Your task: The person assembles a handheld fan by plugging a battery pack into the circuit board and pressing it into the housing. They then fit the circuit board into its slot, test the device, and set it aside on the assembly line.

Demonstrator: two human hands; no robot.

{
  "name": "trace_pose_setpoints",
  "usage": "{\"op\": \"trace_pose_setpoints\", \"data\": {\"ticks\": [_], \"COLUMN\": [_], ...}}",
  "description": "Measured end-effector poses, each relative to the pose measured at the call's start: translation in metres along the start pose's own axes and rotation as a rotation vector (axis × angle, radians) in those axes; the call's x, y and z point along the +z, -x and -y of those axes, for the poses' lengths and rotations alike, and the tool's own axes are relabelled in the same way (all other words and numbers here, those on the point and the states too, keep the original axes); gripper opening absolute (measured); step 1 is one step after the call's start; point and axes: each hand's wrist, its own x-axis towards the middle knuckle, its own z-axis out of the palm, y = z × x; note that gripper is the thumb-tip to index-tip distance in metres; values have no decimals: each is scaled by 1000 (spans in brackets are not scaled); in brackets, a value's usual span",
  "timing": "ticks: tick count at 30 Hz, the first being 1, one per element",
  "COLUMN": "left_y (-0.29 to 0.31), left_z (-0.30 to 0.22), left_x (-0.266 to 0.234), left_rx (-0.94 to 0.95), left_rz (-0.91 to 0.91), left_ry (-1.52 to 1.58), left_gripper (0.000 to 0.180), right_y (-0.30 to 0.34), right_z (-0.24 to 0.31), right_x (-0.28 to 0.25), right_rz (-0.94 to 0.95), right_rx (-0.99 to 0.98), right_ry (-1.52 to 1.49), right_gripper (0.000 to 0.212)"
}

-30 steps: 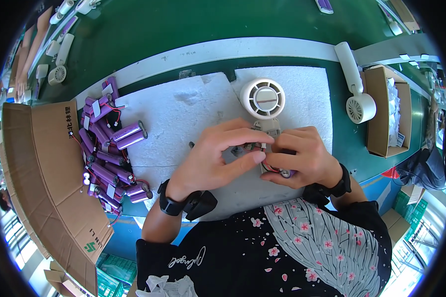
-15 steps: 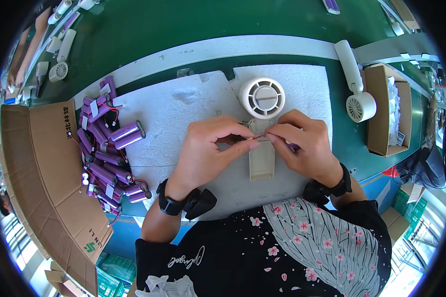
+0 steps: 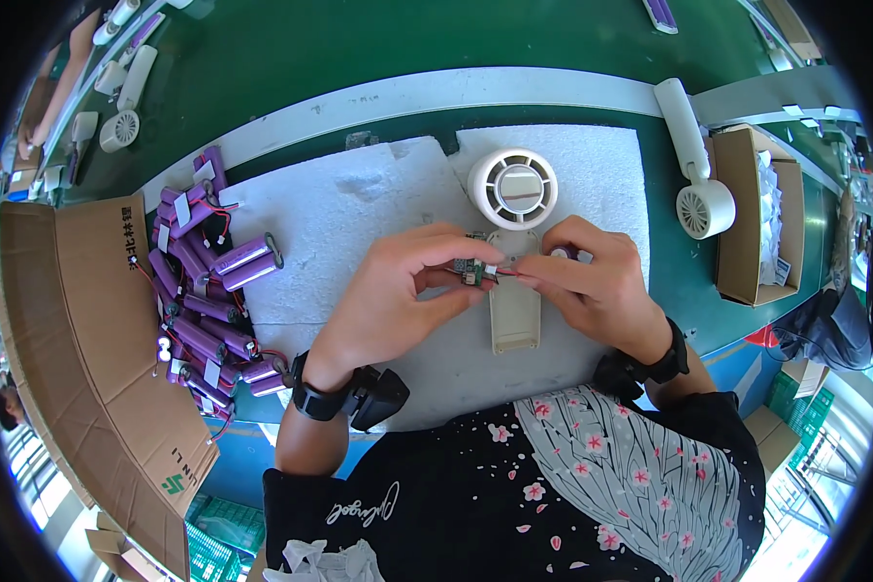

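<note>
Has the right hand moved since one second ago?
Yes. The right hand has shifted up, toward the round fan head, off the handle's lower end.

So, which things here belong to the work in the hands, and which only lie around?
In hand: left hand, right hand, small circuit board, fan shell.

Lying about: purple batteries, finished fan, cardboard box, flat cardboard.

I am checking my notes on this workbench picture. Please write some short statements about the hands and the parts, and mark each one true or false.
1. The left hand pinches a small circuit board. True.
2. The fan shell lies on white foam. True.
3. The purple batteries lie to the person's right. False: they are on the left, beside the cardboard flap.
4. The right hand rests flat on the foam. False: its fingers pinch at the board's wire.
</note>
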Motion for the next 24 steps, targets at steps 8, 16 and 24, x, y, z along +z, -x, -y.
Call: {"op": "trace_pose_setpoints", "data": {"ticks": [8, 16, 24], "left_y": [0, -1, -2], "left_z": [-1, 6, 6], "left_x": [1, 1, 7], "left_rx": [-69, -48, 116], "left_rz": [-5, -61, -83], "left_ry": [44, 97, -107], "left_gripper": [38, 28, 36], "right_y": [-1, 2, 2], "right_z": [2, 0, -2], "right_x": [2, 5, -1], "right_rz": [58, 23, 89], "right_rx": [17, 40, -1], "right_ry": [-33, -76, -90], "right_gripper": [18, 16, 15]}}
